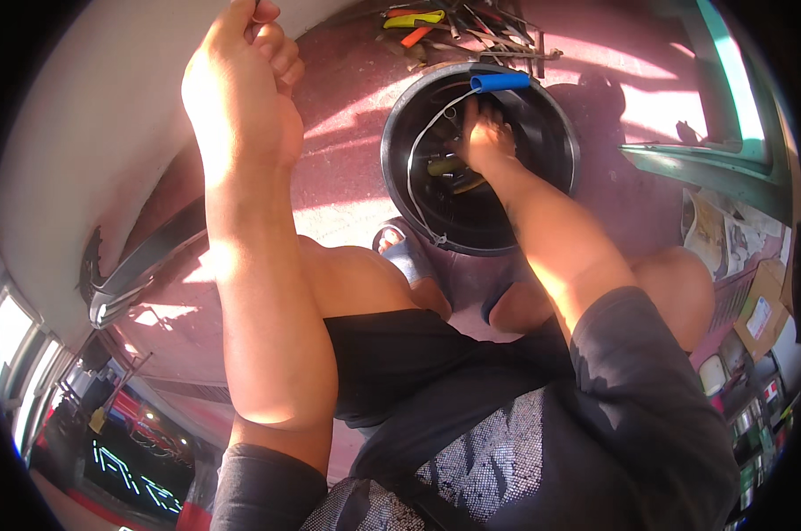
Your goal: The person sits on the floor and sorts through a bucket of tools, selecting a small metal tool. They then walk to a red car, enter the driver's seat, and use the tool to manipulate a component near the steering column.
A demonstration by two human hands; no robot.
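My left hand [252, 75] is raised high at the upper left, its fingers curled. A small dark thing shows between thumb and fingers at the picture's top edge, too cut off to name. My right hand [489, 140] reaches down inside a black bucket [392, 168], fingers stretched toward its far inner wall. Beside that hand, several tools with yellowish handles [446, 165] lie in the bucket's dark bottom; their kind is hard to tell. The bucket's wire handle with a blue grip [500, 82] rests across its rim.
Beyond the bucket lies a heap of hand tools [471, 26] on the reddish floor [343, 142]. My sandalled feet [405, 252] are close to the bucket's near side. A green frame [710, 164] stands at right, with newspaper [728, 234] and a cardboard box [763, 310] nearby.
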